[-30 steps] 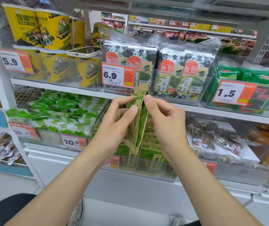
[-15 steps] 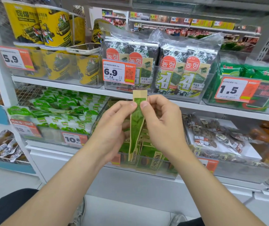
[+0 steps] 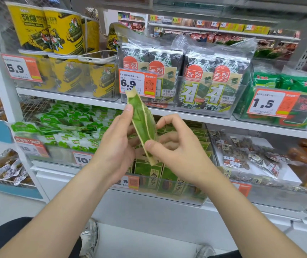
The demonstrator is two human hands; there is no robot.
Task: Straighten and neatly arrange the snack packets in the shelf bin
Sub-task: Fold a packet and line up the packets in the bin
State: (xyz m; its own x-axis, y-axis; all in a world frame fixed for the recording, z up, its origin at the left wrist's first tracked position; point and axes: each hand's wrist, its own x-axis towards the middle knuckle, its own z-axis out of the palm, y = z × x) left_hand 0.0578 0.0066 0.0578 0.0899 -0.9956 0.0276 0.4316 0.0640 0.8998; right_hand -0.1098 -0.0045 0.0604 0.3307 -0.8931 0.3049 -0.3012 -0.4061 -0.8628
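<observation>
A slim green snack packet [image 3: 142, 121] with pale edges is held up in front of the lower shelf, tilted with its top to the left. My left hand [image 3: 118, 146] grips its upper part, thumb near the top. My right hand [image 3: 177, 151] pinches its lower end with thumb and fingers. Behind and below the hands, a clear shelf bin [image 3: 167, 189] holds several matching green packets [image 3: 150, 171] standing upright in rows.
Left of the bin lies a bin of green-and-white packets [image 3: 70, 131]; to the right, brown snack bags [image 3: 242, 155]. The upper shelf carries yellow tubs [image 3: 61, 32], a phone [image 3: 97, 56] on them, seaweed packs [image 3: 204, 81] and orange price tags [image 3: 137, 82].
The packet has been lifted higher and tilted leftward. My right hand slid from its top down to its lower end, while my left hand keeps the upper part.
</observation>
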